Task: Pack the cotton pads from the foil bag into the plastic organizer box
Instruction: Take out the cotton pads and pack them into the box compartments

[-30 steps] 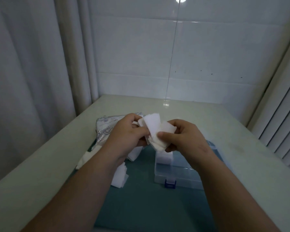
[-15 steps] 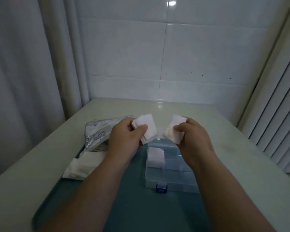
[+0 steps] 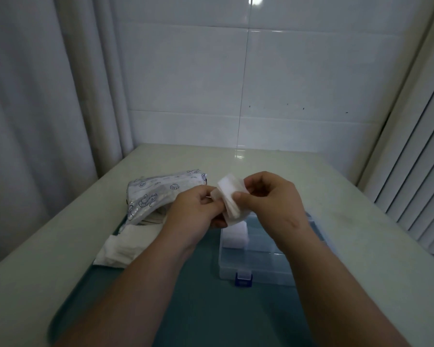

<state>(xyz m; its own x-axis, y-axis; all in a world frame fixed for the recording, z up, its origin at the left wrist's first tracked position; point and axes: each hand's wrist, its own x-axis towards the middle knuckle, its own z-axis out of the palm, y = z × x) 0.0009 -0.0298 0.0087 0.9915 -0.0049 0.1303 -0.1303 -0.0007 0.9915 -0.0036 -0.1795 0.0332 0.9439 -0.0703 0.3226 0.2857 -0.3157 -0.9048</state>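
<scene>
My left hand, right hand both pinched cotton pad stack above organizer box; foil bag lay leftward.

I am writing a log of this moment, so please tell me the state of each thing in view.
foil bag: lying on its side.
held cotton pads: small stack, up above the box.
left hand: pinches the held stack.
right hand: pinches the held stack.
organizer box: open, one pad stack inside a left compartment.
loose pads: heaped beside the bag.
</scene>
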